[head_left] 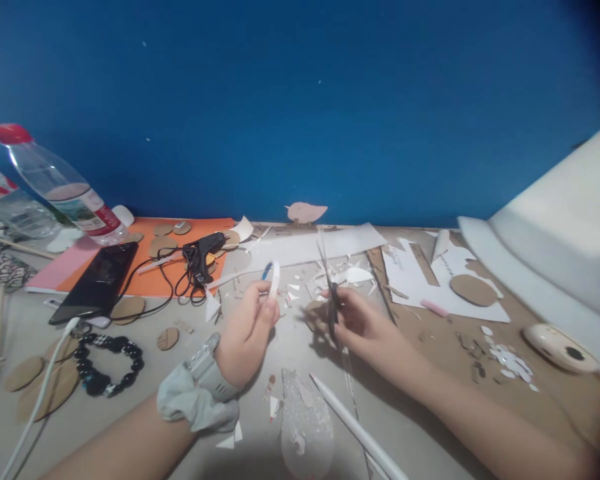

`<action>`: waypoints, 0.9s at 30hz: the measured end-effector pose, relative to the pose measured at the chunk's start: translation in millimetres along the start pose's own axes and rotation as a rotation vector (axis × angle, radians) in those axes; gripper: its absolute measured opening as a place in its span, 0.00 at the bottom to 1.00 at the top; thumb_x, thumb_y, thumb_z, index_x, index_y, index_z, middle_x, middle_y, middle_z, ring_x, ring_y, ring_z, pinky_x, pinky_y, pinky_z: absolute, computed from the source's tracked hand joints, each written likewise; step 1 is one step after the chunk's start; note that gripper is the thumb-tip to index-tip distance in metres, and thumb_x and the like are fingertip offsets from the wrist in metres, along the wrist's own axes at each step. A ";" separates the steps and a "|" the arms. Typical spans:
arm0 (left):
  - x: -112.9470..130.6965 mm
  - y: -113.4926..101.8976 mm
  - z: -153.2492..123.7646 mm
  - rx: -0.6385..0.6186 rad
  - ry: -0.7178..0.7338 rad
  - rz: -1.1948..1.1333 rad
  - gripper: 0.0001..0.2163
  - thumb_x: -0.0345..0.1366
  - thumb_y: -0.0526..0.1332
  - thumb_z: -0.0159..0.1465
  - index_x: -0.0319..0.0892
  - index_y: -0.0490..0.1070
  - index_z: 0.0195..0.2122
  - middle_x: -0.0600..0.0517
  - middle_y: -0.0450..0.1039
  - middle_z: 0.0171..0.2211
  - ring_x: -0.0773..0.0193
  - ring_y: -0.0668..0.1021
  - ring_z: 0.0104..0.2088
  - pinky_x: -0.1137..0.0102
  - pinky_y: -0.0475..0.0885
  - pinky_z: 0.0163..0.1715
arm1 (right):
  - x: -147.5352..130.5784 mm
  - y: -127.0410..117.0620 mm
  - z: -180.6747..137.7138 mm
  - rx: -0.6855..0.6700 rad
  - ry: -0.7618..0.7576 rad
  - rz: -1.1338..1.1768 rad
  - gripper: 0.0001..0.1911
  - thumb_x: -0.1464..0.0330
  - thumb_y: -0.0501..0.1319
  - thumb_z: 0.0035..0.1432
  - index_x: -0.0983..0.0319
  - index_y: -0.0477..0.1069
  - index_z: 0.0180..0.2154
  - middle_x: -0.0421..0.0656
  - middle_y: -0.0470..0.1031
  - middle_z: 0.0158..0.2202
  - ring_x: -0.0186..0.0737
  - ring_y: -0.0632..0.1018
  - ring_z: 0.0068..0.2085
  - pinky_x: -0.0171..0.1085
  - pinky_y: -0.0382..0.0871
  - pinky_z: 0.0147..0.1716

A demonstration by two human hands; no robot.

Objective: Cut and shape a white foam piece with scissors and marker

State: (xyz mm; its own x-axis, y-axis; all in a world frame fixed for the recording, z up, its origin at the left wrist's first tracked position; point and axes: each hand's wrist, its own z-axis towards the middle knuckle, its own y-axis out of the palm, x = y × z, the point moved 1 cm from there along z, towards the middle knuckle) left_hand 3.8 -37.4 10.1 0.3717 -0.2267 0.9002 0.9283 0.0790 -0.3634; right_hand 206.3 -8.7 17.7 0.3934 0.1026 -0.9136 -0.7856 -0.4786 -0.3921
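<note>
Between thumb and fingers, my left hand [250, 327] pinches a narrow white strip [276, 279] that curls upward, with some blue on its inner side. To its right, my right hand [365, 323] grips scissors [333, 303] by dark handles, the thin blades pointing away from me; whether the blades are parted I cannot tell. The two hands are apart, and the scissors do not touch the strip. Small white paper scraps [294, 288] lie on the table beyond and between the hands. Nearer to me are a clear, glittery flat piece [305, 427] and a white stylus-like pen [355, 427].
At left stand a water bottle [83, 200], a black phone [97, 280] with a white cable, a black glue gun [200, 259] and a beaded bracelet [109, 363]. Cardboard discs lie about. At right are cut white paper [445, 300] and a cream oval device [560, 347]. A blue wall rises behind.
</note>
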 end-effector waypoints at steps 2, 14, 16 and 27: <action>0.5 0.8 -0.1 -0.055 -0.001 0.007 0.07 0.38 0.46 0.69 0.44 0.61 0.40 0.58 0.63 0.24 0.68 0.67 0.24 0.72 0.63 0.27 | -0.4 0.8 -1.2 -0.016 -0.017 -0.102 0.20 0.66 0.58 0.58 0.60 0.58 0.51 0.47 0.71 0.46 0.45 0.75 0.45 0.44 0.67 0.45; 2.1 -1.1 0.6 -0.113 0.020 0.114 0.06 0.35 0.49 0.68 0.44 0.64 0.40 0.55 0.72 0.31 0.67 0.74 0.32 0.73 0.67 0.33 | -0.4 -1.6 -1.5 0.002 -0.020 -0.509 0.19 0.64 0.61 0.52 0.59 0.61 0.46 0.44 0.73 0.40 0.45 0.74 0.36 0.39 0.65 0.33; 2.7 -1.5 0.8 -0.120 0.065 0.120 0.05 0.33 0.51 0.67 0.43 0.65 0.39 0.55 0.73 0.32 0.67 0.75 0.33 0.74 0.67 0.34 | -3.0 -0.7 -1.5 -0.017 -0.024 -0.536 0.17 0.65 0.61 0.51 0.59 0.62 0.44 0.42 0.73 0.35 0.43 0.74 0.33 0.37 0.63 0.30; 2.7 -2.4 1.6 -0.117 0.095 0.125 0.06 0.33 0.52 0.66 0.42 0.68 0.37 0.54 0.75 0.31 0.65 0.76 0.34 0.73 0.69 0.34 | -23.1 -5.1 -2.3 -0.147 0.027 -0.535 0.11 0.66 0.59 0.52 0.60 0.63 0.38 0.40 0.71 0.29 0.41 0.72 0.30 0.34 0.59 0.27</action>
State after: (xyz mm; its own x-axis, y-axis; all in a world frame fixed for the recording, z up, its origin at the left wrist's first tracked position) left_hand 2.5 -36.6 13.8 0.4758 -0.3130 0.8220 0.8655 0.0001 -0.5009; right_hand 202.3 -10.7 41.1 0.7326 0.3436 -0.5876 -0.3987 -0.4831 -0.7796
